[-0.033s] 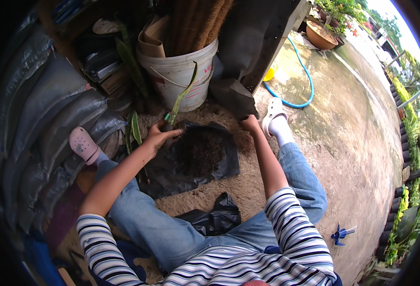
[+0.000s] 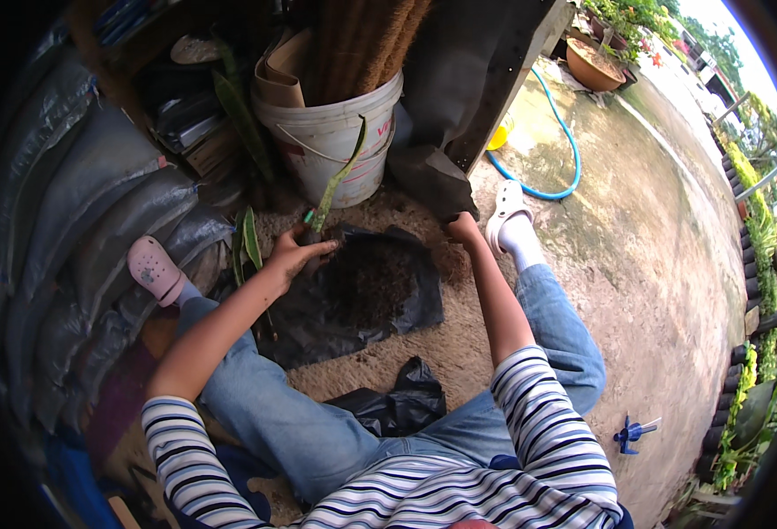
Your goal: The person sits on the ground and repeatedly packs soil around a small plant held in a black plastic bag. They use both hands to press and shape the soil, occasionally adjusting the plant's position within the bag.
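My left hand [image 2: 295,254] is closed around the base of a tall, narrow green leaf [image 2: 342,175], like a snake plant's, that stands upright in front of the white bucket. A small green bit [image 2: 309,216] shows beside the fingers. Below and to the right of this hand, a heap of dark soil [image 2: 372,280] lies on a black plastic sheet [image 2: 296,339]. My right hand [image 2: 463,228] grips the lower edge of a dark, pot-like bag [image 2: 434,181], whose inside is hidden. Other striped leaves [image 2: 252,238] stand left of my left hand.
A white bucket [image 2: 327,132] holding brown fibrous poles stands ahead. Filled grey plastic bags [image 2: 124,212] are stacked left. Crumpled black plastic [image 2: 397,401] lies between my legs. A blue hose [image 2: 575,163] and a small blue object [image 2: 631,434] rest on the concrete at right.
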`<state>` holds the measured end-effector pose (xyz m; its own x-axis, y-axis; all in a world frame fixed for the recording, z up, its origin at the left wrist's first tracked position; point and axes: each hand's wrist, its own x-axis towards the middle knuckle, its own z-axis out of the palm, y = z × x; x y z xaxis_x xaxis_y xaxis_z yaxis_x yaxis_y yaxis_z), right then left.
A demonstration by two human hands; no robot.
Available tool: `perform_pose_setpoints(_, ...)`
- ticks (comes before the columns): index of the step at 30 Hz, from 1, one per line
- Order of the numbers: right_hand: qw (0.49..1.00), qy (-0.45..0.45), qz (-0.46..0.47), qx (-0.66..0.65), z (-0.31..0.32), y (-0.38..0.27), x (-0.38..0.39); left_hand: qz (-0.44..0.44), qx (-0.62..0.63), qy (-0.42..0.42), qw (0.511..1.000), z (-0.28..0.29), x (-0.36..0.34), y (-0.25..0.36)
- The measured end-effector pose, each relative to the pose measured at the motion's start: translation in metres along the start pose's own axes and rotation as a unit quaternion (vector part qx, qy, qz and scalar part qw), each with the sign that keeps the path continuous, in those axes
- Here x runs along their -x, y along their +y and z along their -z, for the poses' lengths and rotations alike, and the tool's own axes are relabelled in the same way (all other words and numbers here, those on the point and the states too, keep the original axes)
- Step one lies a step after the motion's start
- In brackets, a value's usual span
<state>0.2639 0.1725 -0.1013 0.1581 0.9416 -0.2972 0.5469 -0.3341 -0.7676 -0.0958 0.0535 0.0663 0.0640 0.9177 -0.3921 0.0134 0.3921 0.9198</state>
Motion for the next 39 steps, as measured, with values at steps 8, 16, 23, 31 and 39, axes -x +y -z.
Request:
perform_pose_setpoints(8,0.993,-0.031,0.061,0.096,0.008,-0.009,-0.012,0.005,0.005,-0.004,1.000,0.003,0.000,0.003)
perform_pose_setpoints(16,0.966,-0.160,-0.064,-0.192,0.030,-0.043,-0.003,0.000,-0.006,-0.001,1.000,0.010,0.009,0.010)
perform_pose_setpoints(23,0.977,-0.175,0.039,-0.113,0.040,-0.049,-0.006,-0.011,-0.001,-0.012,1.000,0.011,0.014,0.017)
perform_pose_setpoints(31,0.985,-0.119,0.121,0.007,0.033,-0.059,0.001,-0.025,0.005,-0.016,1.000,0.016,0.015,0.016)
perform_pose_setpoints(39,0.970,-0.226,-0.024,-0.092,0.045,-0.067,-0.011,-0.035,0.004,-0.022,0.999,0.015,0.013,0.016)
